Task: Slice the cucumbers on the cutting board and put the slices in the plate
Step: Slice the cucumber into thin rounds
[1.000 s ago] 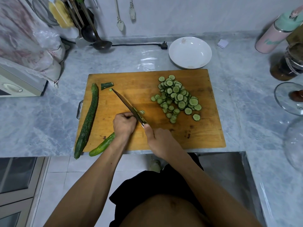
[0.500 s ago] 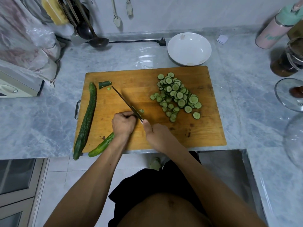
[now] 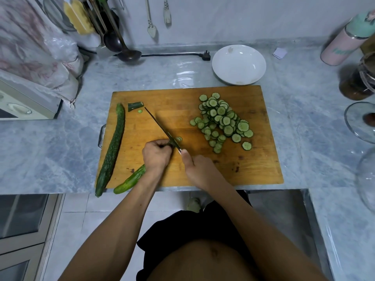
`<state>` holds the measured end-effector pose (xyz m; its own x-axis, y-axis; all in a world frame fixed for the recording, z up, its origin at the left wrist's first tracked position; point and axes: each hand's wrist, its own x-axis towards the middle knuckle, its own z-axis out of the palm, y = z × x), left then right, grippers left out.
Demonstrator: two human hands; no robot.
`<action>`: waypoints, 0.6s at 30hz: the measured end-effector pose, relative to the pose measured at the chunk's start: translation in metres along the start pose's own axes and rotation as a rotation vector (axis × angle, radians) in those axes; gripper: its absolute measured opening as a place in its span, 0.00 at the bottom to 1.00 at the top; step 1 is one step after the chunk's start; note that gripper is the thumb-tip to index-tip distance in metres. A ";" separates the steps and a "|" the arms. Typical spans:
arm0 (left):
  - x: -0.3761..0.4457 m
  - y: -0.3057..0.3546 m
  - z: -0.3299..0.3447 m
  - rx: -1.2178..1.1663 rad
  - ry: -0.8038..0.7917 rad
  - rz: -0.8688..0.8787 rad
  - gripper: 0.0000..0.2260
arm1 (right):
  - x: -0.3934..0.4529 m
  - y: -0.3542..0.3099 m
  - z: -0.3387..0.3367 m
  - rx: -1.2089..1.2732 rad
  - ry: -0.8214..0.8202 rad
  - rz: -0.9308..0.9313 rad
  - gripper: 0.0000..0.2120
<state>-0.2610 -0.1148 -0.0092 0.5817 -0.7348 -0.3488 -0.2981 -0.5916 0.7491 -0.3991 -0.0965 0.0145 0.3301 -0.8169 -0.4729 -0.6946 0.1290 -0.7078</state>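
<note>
On the desk's board (image 3: 253,169), left hand (image 3: 157,156) pins the cucumber (image 3: 132,180) with curled fingers; right hand (image 3: 199,171) grips the knife (image 3: 160,128), whose blade could nick the knuckles.

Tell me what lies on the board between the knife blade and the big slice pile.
Head view: mostly bare cutting board; only a few fresh slices beside the knife blade, well short of the slice pile.

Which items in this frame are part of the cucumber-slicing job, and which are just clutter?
In play:
wooden cutting board
dark-bladed knife in right hand
green cucumber being cut under left hand
long whole dark cucumber
pile of round slices
empty white plate

Lying about:
cut-off stem end
black ladle
pink and green bottle
black plug and cord
</note>
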 end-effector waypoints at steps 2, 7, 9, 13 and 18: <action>0.000 0.001 0.000 0.001 0.005 0.000 0.12 | -0.004 0.000 0.001 -0.009 0.005 -0.001 0.33; 0.002 -0.002 0.000 0.041 0.007 0.023 0.11 | -0.015 -0.002 -0.002 -0.039 0.013 -0.029 0.33; 0.001 -0.002 0.000 0.043 0.019 0.037 0.06 | -0.018 -0.006 -0.002 -0.059 0.012 -0.039 0.33; -0.001 0.000 -0.001 0.027 0.029 0.022 0.07 | -0.021 -0.009 0.002 -0.088 0.010 -0.063 0.32; 0.004 -0.002 0.001 0.039 0.025 -0.005 0.06 | -0.017 -0.004 0.003 -0.094 0.037 -0.051 0.33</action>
<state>-0.2591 -0.1166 -0.0127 0.6021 -0.7236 -0.3375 -0.3243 -0.6079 0.7248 -0.4005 -0.0816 0.0234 0.3443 -0.8413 -0.4168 -0.7349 0.0347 -0.6773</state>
